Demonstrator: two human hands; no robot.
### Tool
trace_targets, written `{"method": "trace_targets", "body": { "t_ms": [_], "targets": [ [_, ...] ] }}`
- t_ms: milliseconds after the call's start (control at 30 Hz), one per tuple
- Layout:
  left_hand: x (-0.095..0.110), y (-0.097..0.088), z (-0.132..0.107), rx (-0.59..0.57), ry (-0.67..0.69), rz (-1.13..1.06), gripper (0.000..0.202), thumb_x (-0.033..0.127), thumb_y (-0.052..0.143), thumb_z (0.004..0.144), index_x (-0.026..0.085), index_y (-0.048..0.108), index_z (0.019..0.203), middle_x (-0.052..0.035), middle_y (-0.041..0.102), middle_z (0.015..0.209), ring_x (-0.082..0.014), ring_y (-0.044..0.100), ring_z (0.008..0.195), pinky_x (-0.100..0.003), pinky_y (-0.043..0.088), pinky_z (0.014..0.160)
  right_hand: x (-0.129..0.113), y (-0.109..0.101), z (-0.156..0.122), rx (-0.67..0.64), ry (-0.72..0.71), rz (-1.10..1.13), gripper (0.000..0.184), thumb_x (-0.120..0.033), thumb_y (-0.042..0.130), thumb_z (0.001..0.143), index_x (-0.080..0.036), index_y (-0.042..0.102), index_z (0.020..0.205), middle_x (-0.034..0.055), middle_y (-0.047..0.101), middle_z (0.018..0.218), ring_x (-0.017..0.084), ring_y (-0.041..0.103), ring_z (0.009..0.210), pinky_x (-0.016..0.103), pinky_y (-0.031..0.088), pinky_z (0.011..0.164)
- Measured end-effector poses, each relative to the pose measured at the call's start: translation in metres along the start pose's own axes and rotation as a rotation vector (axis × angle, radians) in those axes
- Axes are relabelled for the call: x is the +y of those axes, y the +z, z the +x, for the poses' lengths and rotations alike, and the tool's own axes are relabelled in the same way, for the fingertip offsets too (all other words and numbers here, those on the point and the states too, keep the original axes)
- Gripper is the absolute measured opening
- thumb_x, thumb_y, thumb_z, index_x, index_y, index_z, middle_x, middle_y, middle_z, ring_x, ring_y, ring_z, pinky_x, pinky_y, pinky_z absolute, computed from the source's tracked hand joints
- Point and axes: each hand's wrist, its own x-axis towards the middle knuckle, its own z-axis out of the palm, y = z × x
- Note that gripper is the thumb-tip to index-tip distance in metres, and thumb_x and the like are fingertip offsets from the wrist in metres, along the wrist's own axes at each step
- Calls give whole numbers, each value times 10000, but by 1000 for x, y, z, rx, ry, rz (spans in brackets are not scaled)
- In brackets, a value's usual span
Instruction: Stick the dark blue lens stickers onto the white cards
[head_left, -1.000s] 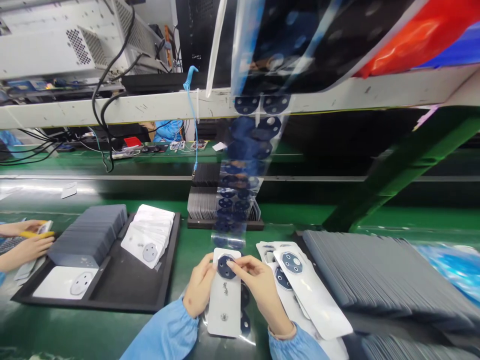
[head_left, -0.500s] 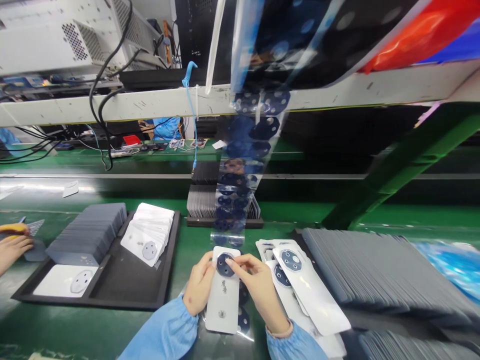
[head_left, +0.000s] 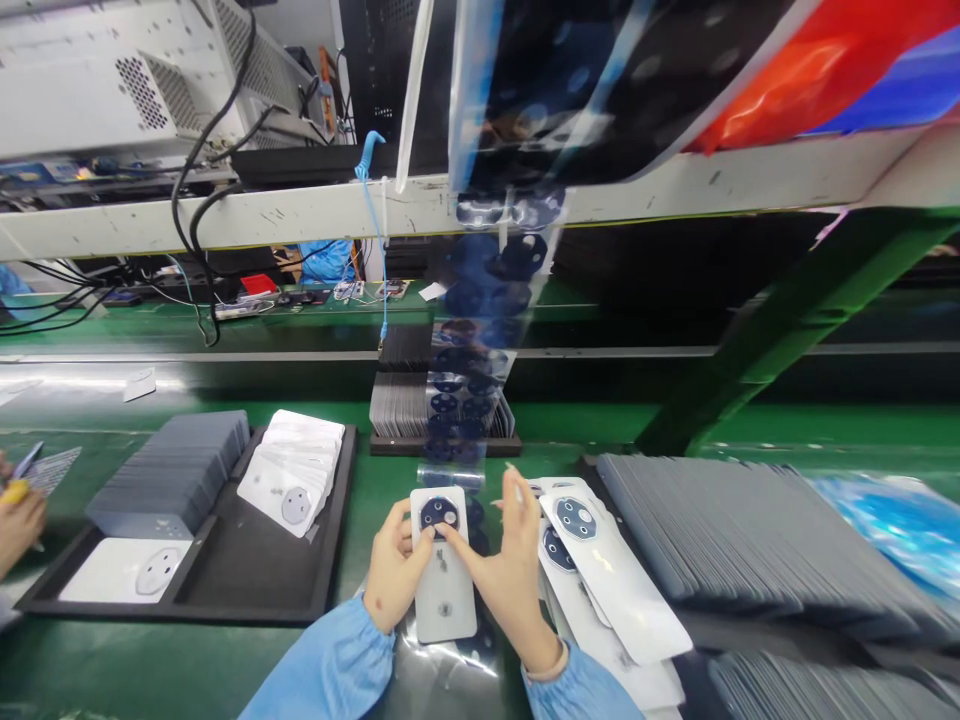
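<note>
My left hand (head_left: 393,575) grips the left edge of a white phone back cover (head_left: 442,590) lying on the green table. A dark blue round camera-ring sticker (head_left: 438,514) sits at the cover's top. My right hand (head_left: 507,570) has its thumb pressed on the cover just under the sticker, with the other fingers stretched upward. A clear film strip (head_left: 469,380) carrying several blue round stickers hangs from the shelf above down to the cover.
White covers with stickers (head_left: 600,570) pile at right beside rows of grey sheets (head_left: 750,550). A black tray (head_left: 225,560) at left holds grey and white covers (head_left: 296,470). Another person's hand (head_left: 16,520) works at far left. A rack of grey sheets (head_left: 409,405) stands behind.
My right hand's fingers lifted off the sticker and stretched up, only the thumb staying on the cover. The cover shifted slightly left. The other person's hand drew back toward the left edge.
</note>
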Motion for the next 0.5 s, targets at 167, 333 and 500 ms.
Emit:
{"method": "trace_targets", "body": {
  "t_ms": [167,333,500],
  "targets": [
    [-2,2,0,-64,-5,45,437,399,742,749,172,525,1052,-98,743,848,-182,687,665,-252,537,600,1,1,1,-268,213,258,701,-428,696,783,-242,403,1392,104,591,1231,265,583,1024,404,459,896],
    [-7,6,-1,-99,-24,90,424,359,777,717,167,538,1009,-80,741,785,-160,674,633,-222,512,572,-1,1,0,-379,368,395,337,-534,617,830,-200,598,865,18,644,766,200,597,722,292,468,673],
    [-3,6,1,-126,-96,-31,506,399,821,657,166,526,996,-71,736,748,-176,677,591,-252,530,544,-1,-4,6,-408,390,507,409,-594,499,887,-198,599,859,13,629,739,187,579,705,280,450,643]
  ]
}}
